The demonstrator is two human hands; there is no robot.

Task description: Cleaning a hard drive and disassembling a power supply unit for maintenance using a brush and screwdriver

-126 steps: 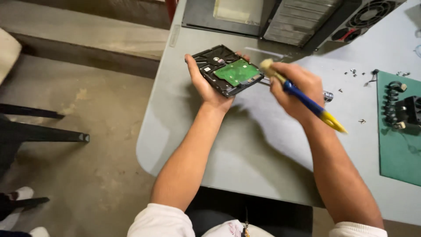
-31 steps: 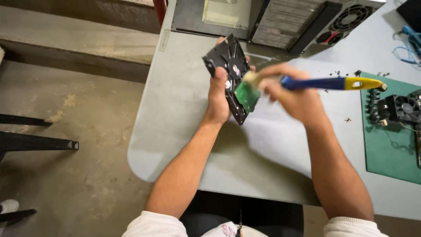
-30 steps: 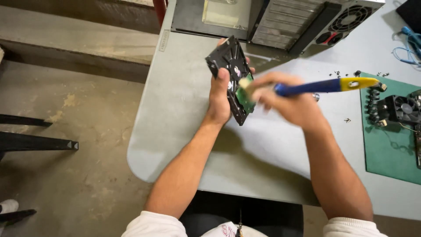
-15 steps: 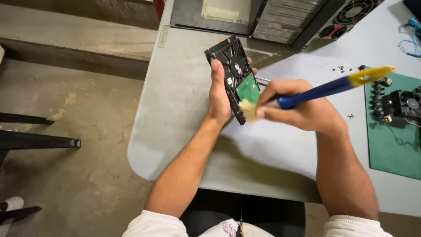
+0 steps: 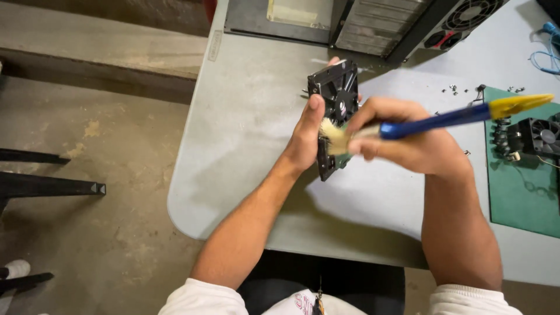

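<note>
The left hand (image 5: 306, 137) holds a black hard drive (image 5: 333, 99) up on edge above the grey surface (image 5: 245, 116), tilted so that its flat underside faces the right hand. The left grip is closed around the drive's near edge: the thumb presses on the front face near the upper corner, and the fingers wrap behind it, with one fingertip showing above the top edge. A strip of green circuit board shows on the drive just below the brush.

The right hand (image 5: 408, 143) is closed in a firm grip around a paintbrush (image 5: 431, 121) with a blue handle and a yellow end. The pale bristles (image 5: 332, 135) touch the drive's face just beside the left thumb. The handle points up and to the right, out over the surface.

Behind the drive, at the far edge of the surface, lies an open computer case (image 5: 373, 23); its inside shows grey metal panels, and a round fan grille sits at its right end. A few small screws (image 5: 455, 89) lie scattered on the surface between the case and a green mat (image 5: 513, 192). On the mat, to the right, rests a black cooling fan (image 5: 539, 137). A blue cable (image 5: 545, 46) lies at the far right corner.
</note>
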